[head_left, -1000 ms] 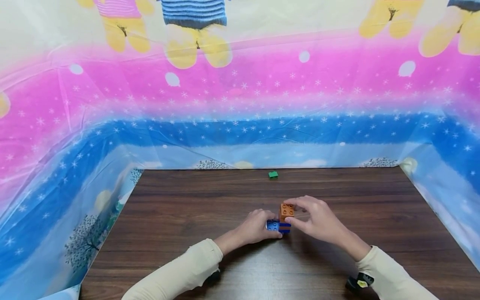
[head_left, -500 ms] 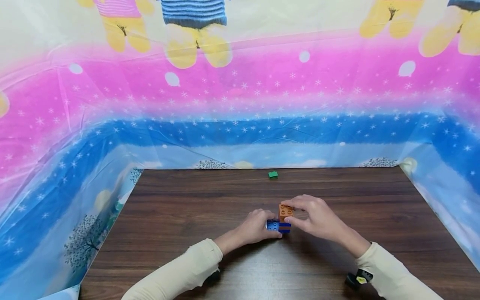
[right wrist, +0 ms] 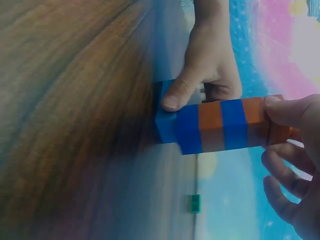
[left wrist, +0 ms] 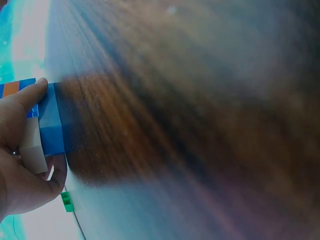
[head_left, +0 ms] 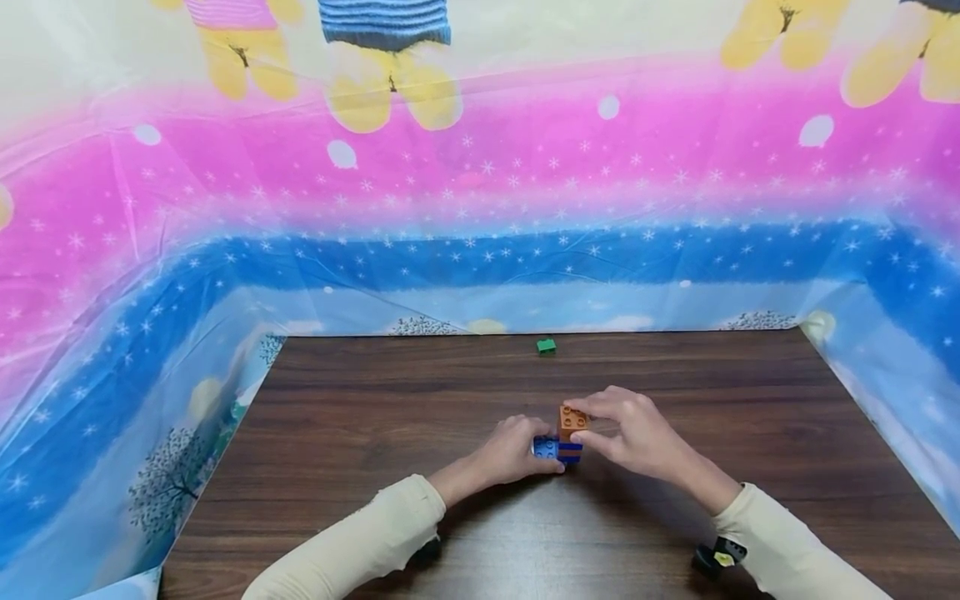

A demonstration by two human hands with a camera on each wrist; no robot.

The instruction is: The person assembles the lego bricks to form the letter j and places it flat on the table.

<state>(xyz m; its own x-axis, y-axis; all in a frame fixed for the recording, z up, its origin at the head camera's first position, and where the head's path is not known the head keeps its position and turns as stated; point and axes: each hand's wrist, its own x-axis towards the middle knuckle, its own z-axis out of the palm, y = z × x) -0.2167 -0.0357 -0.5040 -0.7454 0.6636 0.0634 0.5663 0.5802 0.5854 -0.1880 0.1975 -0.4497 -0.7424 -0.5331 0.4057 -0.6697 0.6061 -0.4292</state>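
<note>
A column of alternating dark blue and orange toy bricks (right wrist: 211,125) rises from a light blue brick (head_left: 545,448) near the middle of the table. My left hand (head_left: 504,452) grips the base, its thumb on the near side and fingers round the far side. In the left wrist view a whitish brick (left wrist: 33,150) lies against the light blue one within that grip. My right hand (head_left: 637,429) pinches the top orange brick (head_left: 573,417) between thumb and fingers. This brick touches the column; whether it is fully pressed on, I cannot tell.
A small green brick (head_left: 546,346) lies by the far edge of the brown wooden table (head_left: 375,392). Behind and at both sides hangs a printed cloth (head_left: 480,258) in pink and blue, meeting the table's edges.
Both hands keep their hold on the bricks. My right hand and the top orange brick have shifted only very slightly, and the head view has tilted a little.
</note>
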